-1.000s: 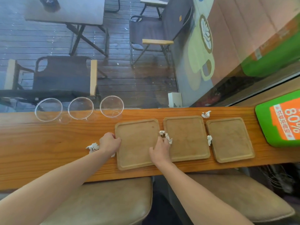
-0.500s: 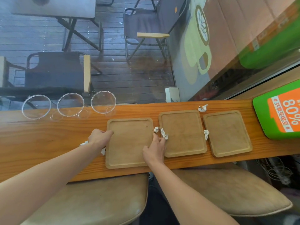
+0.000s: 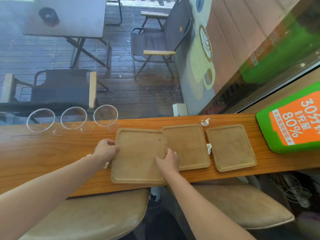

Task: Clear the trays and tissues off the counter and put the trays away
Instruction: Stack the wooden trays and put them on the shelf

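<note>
Now both hands grip the left tray [image 3: 138, 156] by its side edges: left hand [image 3: 106, 150] on the far-left rim, right hand [image 3: 168, 159] on the right rim. Its right edge overlaps the middle tray [image 3: 187, 146]. Beyond that, the right tray [image 3: 231, 147] lies apart, one tissue [image 3: 209, 148] in the gap, another [image 3: 205, 122] behind. Bare counter [image 3: 43, 153] opens leftward, toward three glass bowls [image 3: 73, 118].

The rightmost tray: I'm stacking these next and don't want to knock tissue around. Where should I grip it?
Take the rightmost tray by its near and right rims, coming from the counter's front edge. It lies flat, with a raised rim all round, and those sides look clear. A crumpled tissue lies at its left edge, so avoid that side.
</note>
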